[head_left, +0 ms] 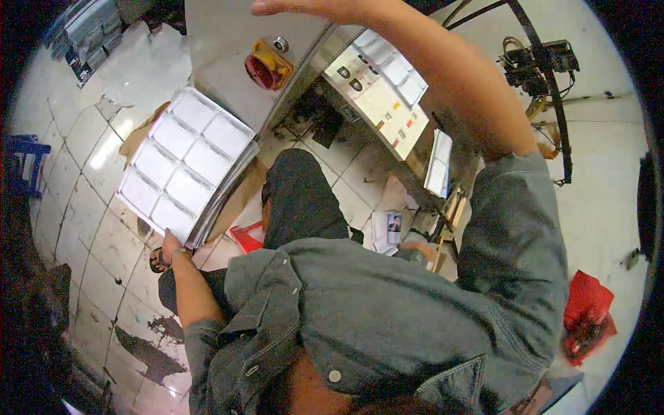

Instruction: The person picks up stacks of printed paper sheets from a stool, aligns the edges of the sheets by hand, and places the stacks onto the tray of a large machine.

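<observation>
Left fingers (pixel 169 237) pinch printed sheets (pixel 188 158); right fingers (pixel 261 7), grip unclear, hover near a yellow-red container (pixel 272 66).

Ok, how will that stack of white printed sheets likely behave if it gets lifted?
The stack of sheets is probably fairly heavy, since many layers show along its side. Those uneven edges suggest sheets could slide apart. The wide, thin top sheet may flop if raised only at the corner near the left hand.
</observation>
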Tool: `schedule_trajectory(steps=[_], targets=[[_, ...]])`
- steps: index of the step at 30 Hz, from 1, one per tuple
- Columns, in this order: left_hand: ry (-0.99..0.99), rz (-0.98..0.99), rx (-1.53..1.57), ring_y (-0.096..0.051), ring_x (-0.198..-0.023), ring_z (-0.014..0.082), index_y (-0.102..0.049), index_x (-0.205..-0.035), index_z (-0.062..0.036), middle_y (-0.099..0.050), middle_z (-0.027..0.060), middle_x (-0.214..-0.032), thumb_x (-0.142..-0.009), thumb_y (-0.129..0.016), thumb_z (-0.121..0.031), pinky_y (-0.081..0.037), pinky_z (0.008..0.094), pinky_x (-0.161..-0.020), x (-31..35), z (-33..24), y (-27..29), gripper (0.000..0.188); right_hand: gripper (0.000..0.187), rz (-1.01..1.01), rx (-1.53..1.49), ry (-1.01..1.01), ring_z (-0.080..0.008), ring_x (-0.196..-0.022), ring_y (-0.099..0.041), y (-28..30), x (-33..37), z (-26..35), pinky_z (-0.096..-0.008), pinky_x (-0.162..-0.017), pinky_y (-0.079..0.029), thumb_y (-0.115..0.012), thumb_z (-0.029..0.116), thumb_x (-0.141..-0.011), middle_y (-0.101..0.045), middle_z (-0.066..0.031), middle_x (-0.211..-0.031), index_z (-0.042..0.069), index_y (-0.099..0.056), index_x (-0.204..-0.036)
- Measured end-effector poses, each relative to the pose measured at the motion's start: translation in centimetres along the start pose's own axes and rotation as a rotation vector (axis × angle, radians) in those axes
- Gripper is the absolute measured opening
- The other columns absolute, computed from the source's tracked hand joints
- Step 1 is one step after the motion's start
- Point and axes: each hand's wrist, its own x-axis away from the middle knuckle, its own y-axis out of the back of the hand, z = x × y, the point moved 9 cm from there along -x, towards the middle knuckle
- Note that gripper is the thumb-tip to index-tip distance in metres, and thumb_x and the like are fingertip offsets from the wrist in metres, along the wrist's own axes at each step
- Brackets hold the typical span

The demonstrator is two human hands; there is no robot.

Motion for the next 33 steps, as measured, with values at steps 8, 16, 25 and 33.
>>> schedule_trajectory(steps=[8, 16, 25, 33], targets=[[-0.095, -0.163, -0.378, -0.045, -0.115, 0.0337, -0.045, -0.126, 0.0049, -0.051, 0.0193, -0.126, -0.086, -0.036, -0.059, -0.033, 0.0427, -0.097, -2.6, -0.1, 2.4, 0.077, 0.072, 0.039, -0.073, -0.003, -0.0432, -0.127, -0.035, -0.6, -1.3, 0.7, -0.0447, -0.105, -0.031, -0.064, 0.06, -0.072, -0.037, -0.0315, -0.135, 0.005, -0.059, -0.117], [-0.233, -0.486, -0.936, -0.035, -0.124, 0.0388, -0.036, -0.133, 0.0059, -0.045, 0.0244, -0.131, -0.087, -0.024, -0.064, -0.025, 0.0457, -0.104, 2.5, -5.8, 0.8, 0.084, 0.047, -0.002, 0.025, 0.213, -0.0264, -0.122, -0.046, -1.0, -0.3, -0.3, -0.0349, -0.103, -0.033, -0.062, 0.03, -0.085, -0.05, -0.0138, -0.132, 0.005, -0.055, -0.124], [-0.044, 0.067, 0.594, -0.027, -0.133, 0.0326, -0.029, -0.138, 0.0062, -0.029, 0.0187, -0.144, -0.08, -0.025, -0.077, -0.024, 0.0454, -0.108, 5.7, -3.6, -1.4, 0.102, 0.048, 0.006, 0.108, 0.176, -0.03, -0.133, -0.033, -3.0, -1.6, -0.4, -0.0393, -0.108, -0.024, -0.06, 0.03, -0.085, -0.037, -0.0186, -0.142, 0.008, -0.053, -0.127], [-0.118, 0.25, 0.747, -0.028, -0.133, 0.0316, -0.031, -0.138, 0.0052, -0.029, 0.0184, -0.144, -0.081, -0.029, -0.076, -0.029, 0.0456, -0.107, 8.0, -6.8, -5.0, 0.099, 0.048, 0.023, 0.105, 0.154, -0.0306, -0.132, -0.034, -2.8, -1.4, -0.3, -0.0396, -0.108, -0.025, -0.06, 0.032, -0.085, -0.037, -0.0179, -0.142, 0.009, -0.054, -0.127]])
